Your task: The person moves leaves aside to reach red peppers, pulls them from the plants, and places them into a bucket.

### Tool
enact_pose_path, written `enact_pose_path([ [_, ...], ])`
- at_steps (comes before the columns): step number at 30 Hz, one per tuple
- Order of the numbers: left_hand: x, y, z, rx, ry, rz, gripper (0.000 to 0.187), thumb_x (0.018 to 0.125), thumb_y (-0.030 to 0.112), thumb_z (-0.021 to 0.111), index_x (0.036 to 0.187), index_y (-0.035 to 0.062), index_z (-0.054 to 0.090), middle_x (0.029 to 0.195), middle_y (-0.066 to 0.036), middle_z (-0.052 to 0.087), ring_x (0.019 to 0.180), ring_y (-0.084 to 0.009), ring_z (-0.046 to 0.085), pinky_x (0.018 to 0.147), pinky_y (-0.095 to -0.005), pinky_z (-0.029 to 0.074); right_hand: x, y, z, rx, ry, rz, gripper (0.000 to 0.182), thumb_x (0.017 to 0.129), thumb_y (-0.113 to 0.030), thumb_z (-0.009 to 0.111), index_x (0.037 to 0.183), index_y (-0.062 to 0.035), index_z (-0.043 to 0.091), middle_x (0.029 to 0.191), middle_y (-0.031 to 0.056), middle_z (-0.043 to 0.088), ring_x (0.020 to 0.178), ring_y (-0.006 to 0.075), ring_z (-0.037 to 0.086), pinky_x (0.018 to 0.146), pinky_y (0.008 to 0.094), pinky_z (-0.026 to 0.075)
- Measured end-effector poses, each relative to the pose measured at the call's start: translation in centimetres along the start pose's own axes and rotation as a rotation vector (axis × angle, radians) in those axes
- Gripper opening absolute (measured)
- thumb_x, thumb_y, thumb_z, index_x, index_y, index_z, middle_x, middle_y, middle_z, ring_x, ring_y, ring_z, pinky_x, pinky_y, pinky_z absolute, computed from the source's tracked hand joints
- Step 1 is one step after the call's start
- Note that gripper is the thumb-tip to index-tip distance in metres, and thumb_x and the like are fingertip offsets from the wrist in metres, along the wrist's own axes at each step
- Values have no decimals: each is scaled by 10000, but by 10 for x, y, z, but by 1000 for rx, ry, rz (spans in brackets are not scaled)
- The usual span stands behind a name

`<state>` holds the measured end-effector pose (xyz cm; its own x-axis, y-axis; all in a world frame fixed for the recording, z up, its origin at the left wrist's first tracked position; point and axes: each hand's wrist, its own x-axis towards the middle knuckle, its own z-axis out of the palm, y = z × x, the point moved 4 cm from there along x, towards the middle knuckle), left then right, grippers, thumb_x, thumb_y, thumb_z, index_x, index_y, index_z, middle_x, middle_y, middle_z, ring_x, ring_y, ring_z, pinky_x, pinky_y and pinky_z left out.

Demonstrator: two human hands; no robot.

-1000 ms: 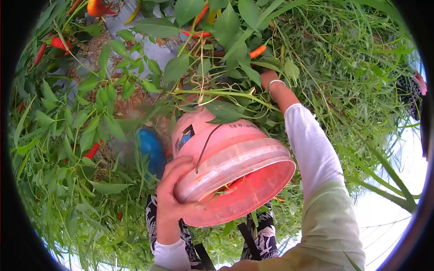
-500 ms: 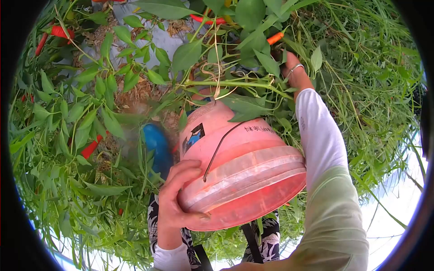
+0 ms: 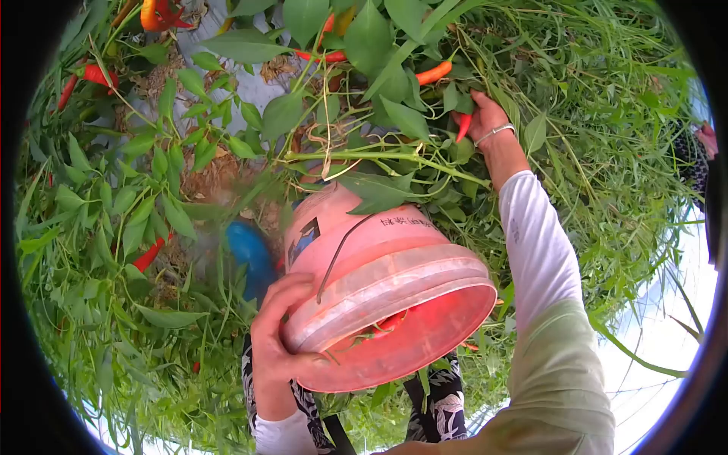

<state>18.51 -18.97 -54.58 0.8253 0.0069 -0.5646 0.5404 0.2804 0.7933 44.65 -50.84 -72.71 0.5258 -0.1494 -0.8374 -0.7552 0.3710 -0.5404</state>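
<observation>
My left hand clasps the rim of a pink plastic bucket, fingers outside and thumb at the mouth. The bucket is tilted, its mouth toward me; a red chili pepper and bits of green stem show inside. Among the leaves at the upper right, my right hand, with a bracelet at the wrist, is closed around another red chili pepper whose tip points down. Leaves partly cover its fingers. An orange chili pepper hangs just up and left of this hand.
A green stem crosses above the bucket. More red peppers hang at the left. A blue boot is beside the bucket. Grey sheeting lies under the plants, and tall grass fills the right. Part of another person shows at the right edge.
My right hand has come partly out of the leaves, with a red chili pepper now visible at it. The bucket has shifted slightly left and its mouth shows more, revealing a pepper inside.
</observation>
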Motion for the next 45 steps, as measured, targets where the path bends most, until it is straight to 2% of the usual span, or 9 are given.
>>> enact_pose_path([
  [3,-1,1,1,-23,-5,-4,827,485,428,807,1125,-21,535,1181,-171,477,1122,-267,451,957,-370,319,0,-2,-25,-163,43,73,226,923,-215,390,1051,-46,467,1031,124,581,900,272,569,734,381,482],
  [7,-2,3,2,-39,1,-22,832,499,431,806,1135,-23,523,1186,-163,468,1132,-256,442,981,-365,299,-16,-4,-33,-121,24,11,152,858,-165,442,926,-37,489,861,117,578,723,267,557,592,375,459],
  [19,-2,5,3,-59,21,-18,802,483,373,806,1130,-16,536,1188,-168,470,1115,-267,456,942,-368,333,-73,-29,-30,-363,182,74,160,814,-197,493,863,-45,484,693,83,536,601,197,567,533,325,475],
  [25,-1,6,3,-67,24,-20,784,479,337,801,1132,-8,538,1187,-162,471,1116,-266,458,942,-363,337,-53,-26,-48,-474,118,189,77,781,-113,460,763,-56,411,647,75,481,493,165,469,439,274,399],
  [33,-1,5,2,-61,21,-23,779,475,330,801,1130,-6,543,1183,-160,476,1115,-264,460,938,-361,342,-61,-40,-45,-990,71,146,140,798,-93,549,726,-43,440,568,26,415,435,105,373,388,242,306],
  [37,0,4,2,-56,18,-23,771,466,329,800,1118,-1,555,1179,-155,481,1111,-261,462,933,-360,345,-88,-67,-37,-1111,-100,206,256,824,-236,587,983,-36,599,655,27,509,481,93,429,423,256,333],
  [38,0,4,1,-61,22,-25,771,466,329,800,1118,-1,555,1179,-155,481,1111,-261,462,933,-360,345,-89,-75,-54,-1129,-193,307,389,822,-282,600,1156,-87,562,684,0,513,533,77,458,449,230,340],
  [39,0,4,1,-57,19,-22,772,463,331,799,1116,-1,556,1179,-154,482,1110,-262,463,933,-361,344,-99,-84,-62,-1136,-190,308,389,822,-282,600,1156,-87,562,684,0,513,533,77,458,449,230,340],
  [45,1,3,2,-54,22,-32,784,448,340,799,1113,0,559,1185,-151,483,1114,-260,462,942,-365,334,-121,-142,-43,-1053,-103,-306,417,803,-312,632,1124,-55,562,684,-3,520,580,58,469,496,197,361],
])
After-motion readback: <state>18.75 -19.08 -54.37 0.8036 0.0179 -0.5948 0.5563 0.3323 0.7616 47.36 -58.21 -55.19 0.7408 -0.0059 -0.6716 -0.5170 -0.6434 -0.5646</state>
